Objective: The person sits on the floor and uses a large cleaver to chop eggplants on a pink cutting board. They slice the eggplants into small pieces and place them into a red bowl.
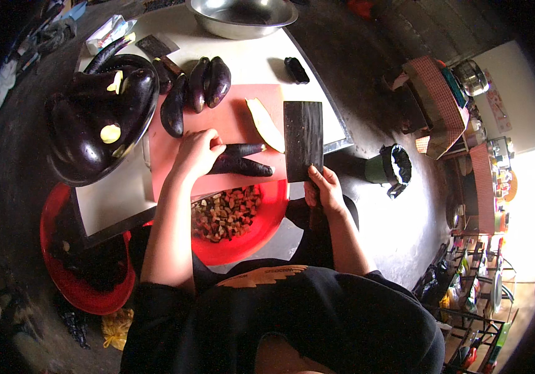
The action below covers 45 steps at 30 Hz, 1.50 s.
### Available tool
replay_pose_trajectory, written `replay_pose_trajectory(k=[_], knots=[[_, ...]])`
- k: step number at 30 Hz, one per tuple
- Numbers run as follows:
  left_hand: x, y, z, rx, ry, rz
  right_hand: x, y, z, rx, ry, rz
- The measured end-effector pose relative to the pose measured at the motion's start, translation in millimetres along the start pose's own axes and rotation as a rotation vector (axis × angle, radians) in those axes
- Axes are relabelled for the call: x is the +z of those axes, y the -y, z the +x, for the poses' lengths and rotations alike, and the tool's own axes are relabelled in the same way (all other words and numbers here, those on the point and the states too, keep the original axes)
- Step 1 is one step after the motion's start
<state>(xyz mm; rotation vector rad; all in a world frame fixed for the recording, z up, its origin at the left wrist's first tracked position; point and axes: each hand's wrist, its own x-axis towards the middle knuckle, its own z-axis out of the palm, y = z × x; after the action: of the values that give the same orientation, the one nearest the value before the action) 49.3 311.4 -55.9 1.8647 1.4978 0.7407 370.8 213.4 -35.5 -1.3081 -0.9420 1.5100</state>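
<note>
My right hand [326, 189] grips the handle of a broad, dark-bladed cleaver [303, 140], its blade upright in the picture at the right edge of a pink cutting board [263, 93]. Over the board's middle is my left hand [198, 154], fingers curled, at the left ends of two dark eggplant pieces [244, 166]; whether it grips them is hidden. A long eggplant piece with its pale cut face up [265, 125] lies beyond them. Several whole eggplants [218, 82] rest at the board's far left. A dark bowl [148, 121] piled with eggplants stands to the left.
Under the board's near edge, a red basin [274, 210] holds diced pieces. Another red basin [129, 266] is at lower left. The white table [249, 56] bears a steel bowl [244, 30], a second blade [153, 46] and a small black object [296, 70]. A green bin [377, 169] stands on the floor, right.
</note>
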Motion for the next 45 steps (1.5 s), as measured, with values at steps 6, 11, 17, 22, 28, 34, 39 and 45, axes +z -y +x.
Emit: replay_pose_trajectory(k=[6, 11, 17, 22, 28, 34, 39, 45], knots=[[9.9, 4.3, 4.3, 0.110, -0.306, 0.065, -2.4, -4.4, 18.4, -0.061, -0.062, 0.095], [22.7, -10.6, -1.6, 0.272, -0.204, -0.023, -2.6, -0.5, 29.7, -0.047, -0.146, 0.157], [21.4, 6.5, -1.9, 0.284, -0.037, -0.005, -12.0, 3.4, 29.7, -0.063, -0.104, 0.230], [9.6, -27.4, -28.3, 0.391, 0.066, 0.108, -18.0, 3.0, 30.9, -0.036, -0.141, 0.218], [11.6, -9.8, -30.1, 0.268, -0.116, 0.212, -17.6, 2.2, 30.8, -0.065, -0.142, 0.185], [27.3, -8.4, -47.0, 0.153, -0.296, 0.211, -5.8, 9.7, 14.0, -0.018, -0.014, 0.040], [26.4, -12.1, -54.8, 0.056, -0.339, 0.336, 28.0, 19.3, -1.2, -0.031, 0.011, -0.454], [18.5, -14.5, -63.2, 0.056, -0.303, 0.369, 66.0, 29.7, 4.7, -0.140, 0.002, -1.027]])
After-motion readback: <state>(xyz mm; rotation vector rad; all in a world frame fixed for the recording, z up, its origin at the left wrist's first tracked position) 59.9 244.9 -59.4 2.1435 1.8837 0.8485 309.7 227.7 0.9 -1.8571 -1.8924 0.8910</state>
